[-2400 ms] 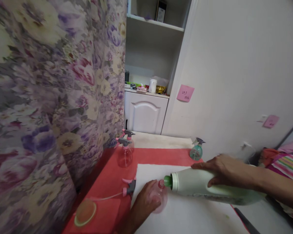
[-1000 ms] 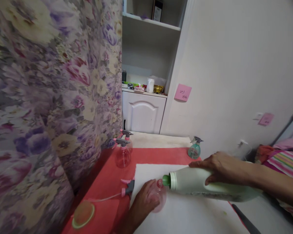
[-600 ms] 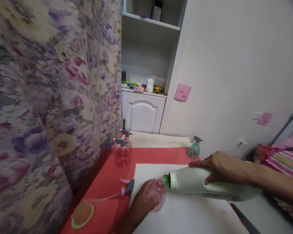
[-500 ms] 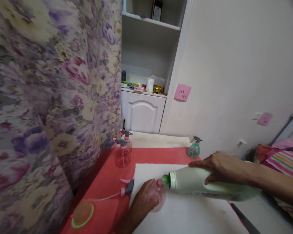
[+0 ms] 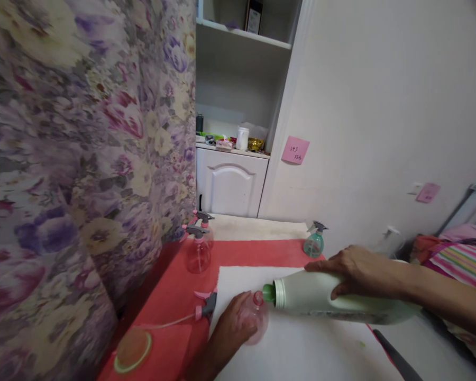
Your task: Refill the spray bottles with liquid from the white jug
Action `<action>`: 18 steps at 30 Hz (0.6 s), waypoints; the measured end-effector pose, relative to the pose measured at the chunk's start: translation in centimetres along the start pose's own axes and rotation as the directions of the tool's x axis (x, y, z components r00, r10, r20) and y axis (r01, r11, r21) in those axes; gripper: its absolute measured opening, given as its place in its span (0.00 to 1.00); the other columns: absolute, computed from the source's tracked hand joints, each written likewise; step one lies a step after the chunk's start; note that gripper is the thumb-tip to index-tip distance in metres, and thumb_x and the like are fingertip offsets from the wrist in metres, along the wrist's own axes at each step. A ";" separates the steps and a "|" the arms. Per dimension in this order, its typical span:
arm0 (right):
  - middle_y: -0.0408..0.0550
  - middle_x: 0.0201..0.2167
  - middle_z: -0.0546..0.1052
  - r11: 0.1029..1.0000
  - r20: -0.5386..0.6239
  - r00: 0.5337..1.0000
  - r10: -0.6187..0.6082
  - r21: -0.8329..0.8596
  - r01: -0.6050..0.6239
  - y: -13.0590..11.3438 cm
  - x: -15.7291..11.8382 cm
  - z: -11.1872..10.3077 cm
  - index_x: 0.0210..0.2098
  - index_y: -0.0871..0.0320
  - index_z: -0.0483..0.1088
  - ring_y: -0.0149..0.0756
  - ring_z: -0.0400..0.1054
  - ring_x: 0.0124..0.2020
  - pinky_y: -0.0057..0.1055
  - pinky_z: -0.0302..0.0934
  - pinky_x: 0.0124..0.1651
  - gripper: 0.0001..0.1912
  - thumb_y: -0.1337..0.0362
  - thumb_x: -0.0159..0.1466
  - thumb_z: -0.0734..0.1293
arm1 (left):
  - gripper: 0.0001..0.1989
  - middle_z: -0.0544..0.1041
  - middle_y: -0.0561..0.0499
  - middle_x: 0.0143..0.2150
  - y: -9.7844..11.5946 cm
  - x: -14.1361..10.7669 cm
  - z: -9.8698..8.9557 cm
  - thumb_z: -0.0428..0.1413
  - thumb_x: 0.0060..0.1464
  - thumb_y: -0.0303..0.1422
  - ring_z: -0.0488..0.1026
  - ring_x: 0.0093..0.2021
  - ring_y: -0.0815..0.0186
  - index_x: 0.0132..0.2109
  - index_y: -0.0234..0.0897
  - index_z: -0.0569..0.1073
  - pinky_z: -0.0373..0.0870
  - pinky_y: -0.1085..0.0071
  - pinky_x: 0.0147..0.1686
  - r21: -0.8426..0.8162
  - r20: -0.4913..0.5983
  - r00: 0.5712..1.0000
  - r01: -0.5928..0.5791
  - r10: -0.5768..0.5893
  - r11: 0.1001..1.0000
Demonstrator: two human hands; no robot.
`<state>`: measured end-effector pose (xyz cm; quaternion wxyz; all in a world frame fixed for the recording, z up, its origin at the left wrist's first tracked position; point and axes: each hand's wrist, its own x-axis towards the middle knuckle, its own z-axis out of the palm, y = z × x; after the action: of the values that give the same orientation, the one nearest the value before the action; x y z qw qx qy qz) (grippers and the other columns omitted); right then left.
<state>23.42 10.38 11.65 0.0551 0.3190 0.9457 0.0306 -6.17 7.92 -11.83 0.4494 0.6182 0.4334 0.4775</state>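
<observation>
My left hand (image 5: 235,325) is wrapped round a clear pink spray bottle (image 5: 257,323) with no sprayer head on its neck. In my right hand (image 5: 353,272) is a large pale green jug (image 5: 309,293), gripped by its handle and tipped on its side. The jug's green spout (image 5: 268,292) points left and sits right by the pink bottle's mouth. Whether liquid flows between them I cannot tell. A grey and pink sprayer head (image 5: 207,307) with a long thin tube lies on the red surface to the left of my left hand.
Two pink spray bottles (image 5: 199,256) stand at the table's left, and a green spray bottle (image 5: 314,243) at the far right. A round green-rimmed lid (image 5: 133,350) lies front left. White paper (image 5: 297,354) covers part of the red tabletop (image 5: 257,253). A floral curtain (image 5: 103,159) hangs left.
Both hands, the jug and the pink bottle keep nearly the same pose. The whole view has shifted very slightly.
</observation>
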 end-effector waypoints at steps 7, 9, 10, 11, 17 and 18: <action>0.49 0.33 0.82 0.999 0.033 0.999 0.024 -0.031 -0.023 -0.2 0.0 -0.1 0.60 0.49 0.63 0.44 0.76 0.30 0.31 0.54 0.29 0.27 0.52 0.63 0.67 | 0.28 0.72 0.42 0.59 0.0 0.0 0.1 0.59 0.44 0.32 0.67 0.61 0.53 0.56 0.41 0.68 0.63 0.61 0.61 -0.026 -0.009 1.000 0.010 -0.011 1.000; 0.48 0.33 0.82 0.999 0.033 0.999 0.024 -0.030 -0.023 -0.1 0.0 0.0 0.60 0.49 0.63 0.44 0.77 0.30 0.31 0.54 0.29 0.27 0.53 0.63 0.68 | 0.28 0.72 0.43 0.60 -0.2 0.0 0.1 0.59 0.46 0.32 0.66 0.62 0.53 0.56 0.41 0.67 0.62 0.60 0.62 -0.048 0.007 1.000 0.011 -0.011 0.999; 0.48 0.33 0.82 0.999 0.030 0.999 0.022 -0.029 -0.021 0.0 0.0 0.0 0.60 0.48 0.63 0.43 0.77 0.30 0.31 0.54 0.29 0.27 0.53 0.63 0.68 | 0.28 0.72 0.43 0.60 -0.4 0.0 0.1 0.59 0.46 0.31 0.66 0.62 0.54 0.57 0.41 0.67 0.62 0.60 0.62 -0.056 0.012 1.000 0.007 -0.006 0.998; 0.47 0.33 0.82 0.999 0.025 1.000 0.019 -0.029 -0.019 0.0 0.0 0.1 0.60 0.48 0.63 0.43 0.76 0.30 0.31 0.54 0.29 0.27 0.53 0.63 0.68 | 0.29 0.72 0.43 0.61 -0.5 0.0 0.1 0.59 0.46 0.31 0.66 0.62 0.54 0.57 0.42 0.67 0.62 0.61 0.62 -0.057 0.014 1.000 0.003 -0.002 0.998; 0.47 0.32 0.82 1.000 -0.001 1.000 0.002 -0.018 -0.002 0.0 0.0 0.1 0.59 0.50 0.65 0.41 0.76 0.29 0.30 0.55 0.28 0.27 0.52 0.62 0.68 | 0.29 0.72 0.45 0.60 -0.5 0.0 0.0 0.59 0.44 0.30 0.66 0.62 0.54 0.56 0.43 0.68 0.61 0.59 0.63 -0.011 -0.002 1.000 0.004 -0.004 1.000; 0.47 0.32 0.82 1.000 -0.001 1.000 0.002 -0.017 -0.003 0.0 0.0 0.1 0.59 0.50 0.65 0.41 0.76 0.29 0.31 0.55 0.28 0.27 0.52 0.63 0.68 | 0.29 0.72 0.46 0.60 -0.5 0.0 0.0 0.59 0.44 0.30 0.66 0.62 0.54 0.56 0.43 0.68 0.61 0.59 0.63 -0.003 -0.006 1.000 0.003 -0.003 1.000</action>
<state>23.44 10.35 11.56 0.0573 0.3197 0.9450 0.0391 -6.24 8.05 -12.27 0.4498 0.6153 0.4351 0.4794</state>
